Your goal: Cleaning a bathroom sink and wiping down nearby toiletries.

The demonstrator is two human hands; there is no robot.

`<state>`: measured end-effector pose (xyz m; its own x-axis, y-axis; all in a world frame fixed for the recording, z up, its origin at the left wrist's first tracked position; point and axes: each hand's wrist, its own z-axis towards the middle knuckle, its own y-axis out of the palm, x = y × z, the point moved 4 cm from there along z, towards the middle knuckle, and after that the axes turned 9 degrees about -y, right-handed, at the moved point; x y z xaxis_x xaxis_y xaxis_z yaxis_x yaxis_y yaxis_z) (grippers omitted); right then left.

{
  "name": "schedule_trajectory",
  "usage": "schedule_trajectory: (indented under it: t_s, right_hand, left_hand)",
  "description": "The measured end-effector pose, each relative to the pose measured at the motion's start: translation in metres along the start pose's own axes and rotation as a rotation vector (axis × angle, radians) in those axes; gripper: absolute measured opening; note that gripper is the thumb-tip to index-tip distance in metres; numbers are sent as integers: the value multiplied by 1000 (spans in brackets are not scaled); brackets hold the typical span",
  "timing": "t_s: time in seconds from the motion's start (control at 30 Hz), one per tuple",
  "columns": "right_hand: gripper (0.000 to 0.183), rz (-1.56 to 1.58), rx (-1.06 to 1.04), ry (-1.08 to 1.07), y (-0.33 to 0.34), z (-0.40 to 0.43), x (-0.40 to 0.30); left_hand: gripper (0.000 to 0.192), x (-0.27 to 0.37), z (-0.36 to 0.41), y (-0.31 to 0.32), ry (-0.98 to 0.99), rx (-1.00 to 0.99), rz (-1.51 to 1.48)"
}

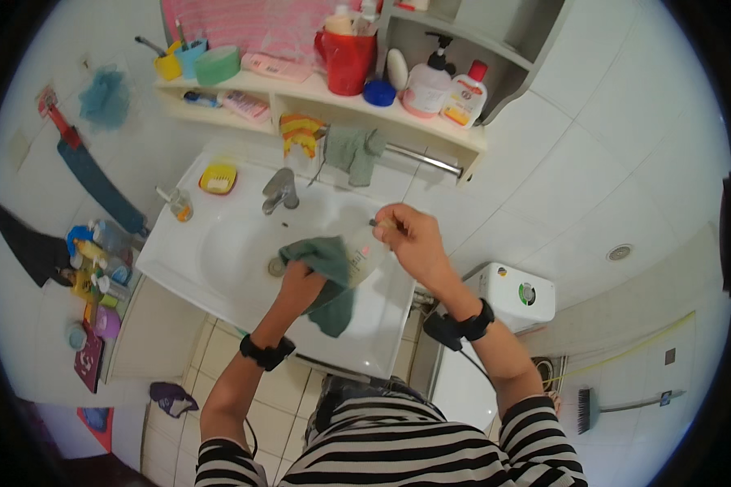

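Observation:
Bunched in my left hand [301,291] is a dark green cloth [326,259], which lies against a pale translucent object [365,254] and hangs down over the white washbasin [176,255]. That object bears writing and a pink mark; its exact kind is unclear. My right hand [409,240] pinches its upper right end, where a small dark tip shows between thumb and fingers. Both hands are above the right part of the basin, below the chrome faucet [280,189]. The drain [275,266] shows just left of the cloth.
A yellow soap dish [218,178] and a small glass jar [181,206] stand on the basin's left rim. Above, a shelf [304,91] holds a red pitcher [348,61] and several bottles. Cloths hang from a metal rail [426,159]. A white toilet [463,383] is at the right.

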<state>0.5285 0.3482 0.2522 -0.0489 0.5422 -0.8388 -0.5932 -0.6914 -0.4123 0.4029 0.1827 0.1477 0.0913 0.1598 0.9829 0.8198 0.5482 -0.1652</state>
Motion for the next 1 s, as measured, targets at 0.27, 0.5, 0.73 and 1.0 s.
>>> schedule_trajectory:
  t_s: [0.27, 0.5, 0.73, 1.0]
  right_hand:
    - [25, -589, -18, -428, 43, -52, 108]
    - [26, -712, -129, -289, 56, -79, 160]
    - [19, -681, -133, -338, 63, -75, 156]
    - [24, -675, -237, -341, 68, -75, 153]
  left_hand:
    - [33, 61, -10, -31, 155, 174, -452]
    - [40, 157, -7, -36, 470, 288, -156]
    - [35, 294, 36, -16, 685, 182, -170]
    - [17, 417, 150, 92, 1227, 531, 1063]
